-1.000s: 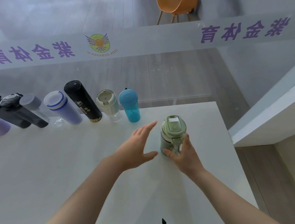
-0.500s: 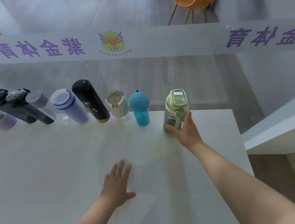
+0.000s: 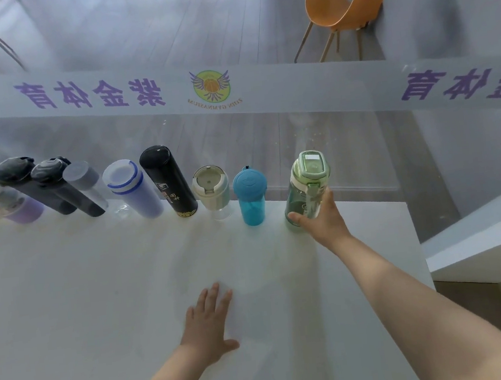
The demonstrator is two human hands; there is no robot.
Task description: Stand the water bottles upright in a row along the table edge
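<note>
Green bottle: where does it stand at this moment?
In the head view the green bottle stands upright at the right end of the row along the table's far edge, just right of the blue cup, with the right hand around its base.

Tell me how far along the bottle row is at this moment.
Nearly done: the upright row along the far edge of the white table runs to the blue-lidded teal cup. In hand: the right hand grips the green translucent bottle, upright at the row's right end. The left hand lies flat. Left: letting go; no other loose bottles show.
</note>
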